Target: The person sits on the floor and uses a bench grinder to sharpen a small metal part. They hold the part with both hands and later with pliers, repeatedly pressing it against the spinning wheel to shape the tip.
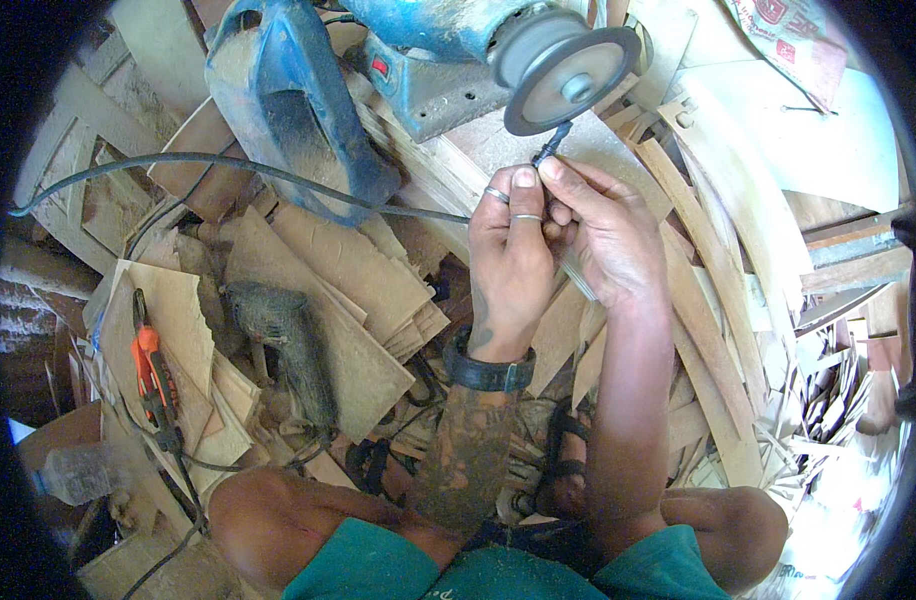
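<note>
A small dark metal piece [550, 146], shaped like a drill bit, is pinched between my two hands. Its tip points up at the lower rim of a grey grinding wheel [576, 88]; whether they touch I cannot tell. My left hand [513, 255], with rings and a black wristband, is closed with its thumb against the piece. Thumb and fingers of my right hand [613, 230] close on it from the other side. Below the fingers shows a pale, narrow strip [578, 278]; I cannot tell whether it is held. The wheel belongs to a blue bench grinder [428, 85].
Left of the grinder stands a dusty blue power tool [298, 110], with a dark cable [258, 167] crossing below it. A dusty hand tool [296, 350] and an orange-and-black tool [153, 375] lie at left. Thin wood pieces [713, 330] cover the right side.
</note>
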A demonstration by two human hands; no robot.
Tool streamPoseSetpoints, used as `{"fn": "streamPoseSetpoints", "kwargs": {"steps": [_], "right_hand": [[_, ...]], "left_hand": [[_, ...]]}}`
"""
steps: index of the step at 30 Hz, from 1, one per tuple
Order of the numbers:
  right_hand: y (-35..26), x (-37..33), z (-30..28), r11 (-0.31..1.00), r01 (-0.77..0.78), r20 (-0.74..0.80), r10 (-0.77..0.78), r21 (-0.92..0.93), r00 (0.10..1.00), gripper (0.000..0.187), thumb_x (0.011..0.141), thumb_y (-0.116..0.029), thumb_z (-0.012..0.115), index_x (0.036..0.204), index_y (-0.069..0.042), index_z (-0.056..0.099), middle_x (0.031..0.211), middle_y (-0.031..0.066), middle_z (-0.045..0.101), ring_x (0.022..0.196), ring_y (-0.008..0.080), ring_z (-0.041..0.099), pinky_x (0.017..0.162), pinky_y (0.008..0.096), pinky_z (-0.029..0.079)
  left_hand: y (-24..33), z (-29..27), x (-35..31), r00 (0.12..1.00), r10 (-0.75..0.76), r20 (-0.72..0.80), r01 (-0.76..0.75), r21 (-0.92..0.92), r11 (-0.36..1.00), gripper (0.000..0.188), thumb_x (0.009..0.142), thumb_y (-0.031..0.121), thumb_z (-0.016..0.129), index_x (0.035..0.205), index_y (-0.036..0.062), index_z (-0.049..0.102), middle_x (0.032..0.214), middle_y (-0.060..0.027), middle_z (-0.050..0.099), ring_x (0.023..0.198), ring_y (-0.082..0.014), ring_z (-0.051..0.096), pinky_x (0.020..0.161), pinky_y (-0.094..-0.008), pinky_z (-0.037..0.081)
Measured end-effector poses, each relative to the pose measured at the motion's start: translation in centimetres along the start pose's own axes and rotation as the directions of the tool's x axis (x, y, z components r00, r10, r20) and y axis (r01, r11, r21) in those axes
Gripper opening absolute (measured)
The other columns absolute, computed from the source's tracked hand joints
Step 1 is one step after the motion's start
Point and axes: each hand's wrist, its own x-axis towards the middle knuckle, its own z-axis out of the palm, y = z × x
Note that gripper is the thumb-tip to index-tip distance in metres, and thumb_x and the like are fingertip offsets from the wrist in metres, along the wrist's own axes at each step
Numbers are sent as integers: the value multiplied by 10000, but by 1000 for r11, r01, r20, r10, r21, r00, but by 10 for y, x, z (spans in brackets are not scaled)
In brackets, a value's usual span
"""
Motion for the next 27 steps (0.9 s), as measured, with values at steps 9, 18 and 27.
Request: {"fn": "streamPoseSetpoints", "kwargs": {"steps": [9, 18, 27], "right_hand": [[0, 1, 3, 1000, 20, -12, -20, 4, 1000, 275, 909, -223, 768, 1061, 4, 739, 748, -30, 604, 654, 59, 533, 596, 219, 452], [0, 2, 3, 999, 46, -26, -46, -20, 999, 280, 906, -214, 768, 1064, 15, 737, 727, -34, 598, 641, 57, 523, 585, 215, 429], [3, -3, 10, 982, 123, -110, -140, -146, 984, 217, 913, -186, 754, 994, 15, 758, 704, -19, 618, 614, 50, 530, 555, 214, 421]], "left_hand": [[0, 4, 0, 1000, -4, -8, 3, -112, 994, 252, 1087, 250, 472, 961, 56, 571, 771, 27, 524, 679, -54, 453, 601, -215, 397], [-2, 4, 2, 1000, -23, -4, 23, -110, 994, 276, 1079, 338, 473, 924, 125, 555, 772, 30, 542, 659, -62, 497, 542, -214, 411], [-1, 0, 1, 996, -90, -3, 89, -136, 987, 260, 1081, 317, 468, 938, 115, 547, 779, 30, 532, 666, -59, 493, 570, -220, 428]]}}
